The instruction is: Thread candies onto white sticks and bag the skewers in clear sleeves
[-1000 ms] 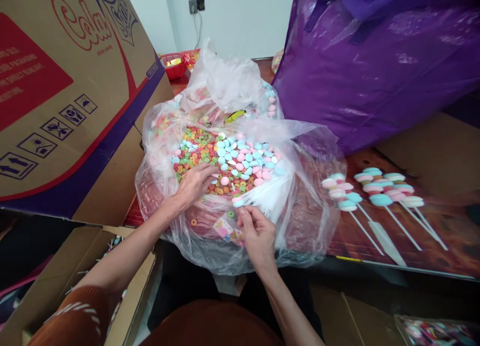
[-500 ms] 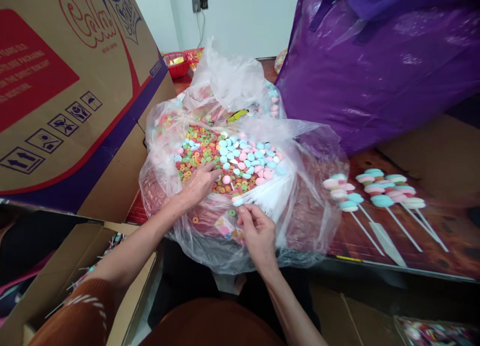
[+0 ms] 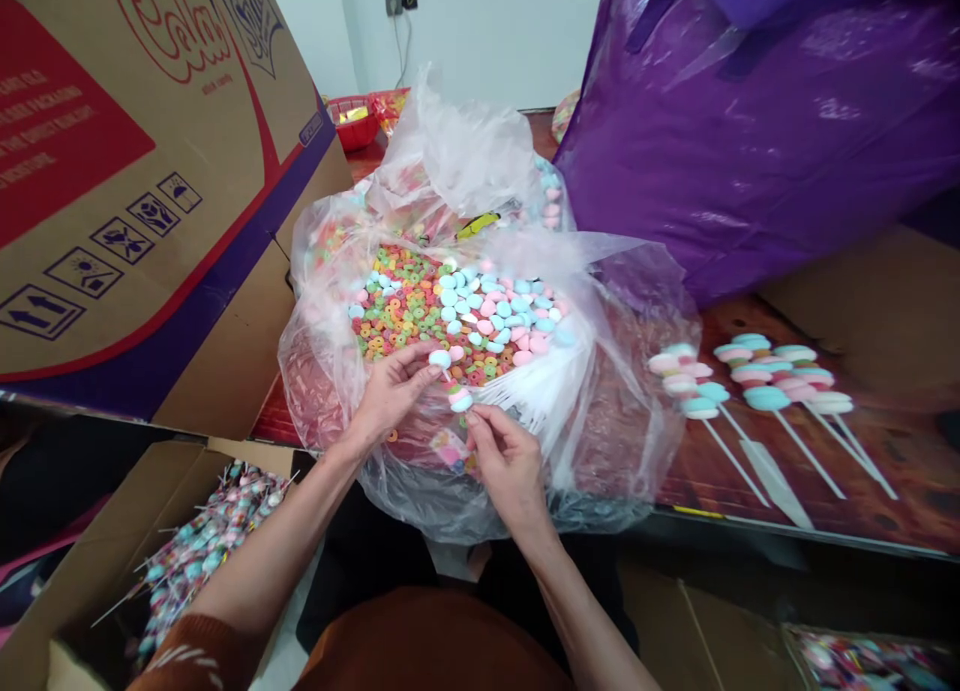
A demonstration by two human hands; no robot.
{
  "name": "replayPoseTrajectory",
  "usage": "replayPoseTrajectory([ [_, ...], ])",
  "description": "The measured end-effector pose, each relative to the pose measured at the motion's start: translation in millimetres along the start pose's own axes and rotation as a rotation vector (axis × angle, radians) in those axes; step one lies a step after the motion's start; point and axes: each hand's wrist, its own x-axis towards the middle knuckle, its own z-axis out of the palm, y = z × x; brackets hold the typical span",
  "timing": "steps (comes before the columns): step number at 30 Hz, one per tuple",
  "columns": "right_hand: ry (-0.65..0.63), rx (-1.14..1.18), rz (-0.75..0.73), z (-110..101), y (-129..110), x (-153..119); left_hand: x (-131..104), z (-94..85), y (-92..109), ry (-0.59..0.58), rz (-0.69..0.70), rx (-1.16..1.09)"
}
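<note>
My right hand [image 3: 510, 463] pinches the lower end of a marshmallow skewer [image 3: 460, 399], whose stick carries pink, white and blue pieces. At the upper tip of that stick, the fingers of my left hand [image 3: 396, 389] pinch a pale blue-and-white marshmallow [image 3: 440, 358]. A pink piece shows right beside it; I cannot tell if the stick goes through it. Behind the hands lies an opened clear plastic bag [image 3: 322, 371] with small ring candies [image 3: 401, 311], loose pink and blue marshmallows [image 3: 495, 311], and a bundle of white sticks [image 3: 536, 396].
Several finished skewers [image 3: 780, 381] lie on the wooden table [image 3: 892, 441] at right. A purple bag [image 3: 750, 141] stands behind them. A large carton [image 3: 150, 171] rises at left, above an open box of skewers [image 3: 202, 541]. A red basket [image 3: 352, 126] sits far back.
My left hand has come up from the ring candies with a marshmallow and moved to the skewer's tip. My right hand has shifted slightly left with the skewer.
</note>
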Motion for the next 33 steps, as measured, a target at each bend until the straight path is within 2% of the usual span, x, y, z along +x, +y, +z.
replayPoseTrajectory([
  [7, 0.007, -0.02, -0.024, 0, -1, -1, -4, -2.5, -1, 0.071, -0.024, -0.03],
  [13, -0.018, -0.071, -0.043, 2, 1, -1, -6, -4.3, -9, 0.049, -0.039, -0.017],
  [16, -0.049, -0.106, -0.041, -1, 1, 0, -4, -7.4, -14, 0.031, 0.028, 0.025],
  [20, -0.113, -0.154, -0.045, -5, -3, 2, -3, -12.7, -17, 0.033, 0.191, 0.266],
  [28, -0.086, -0.148, -0.056, 7, -14, 1, -19, -4.8, -20, 0.075, 0.408, 0.574],
  [30, -0.092, -0.128, -0.036, 8, -14, 1, -21, -4.5, -21, 0.039, 0.441, 0.608],
  [33, -0.093, -0.129, -0.021, 6, -14, 2, -22, -5.8, -22, 0.008, 0.415, 0.583],
])
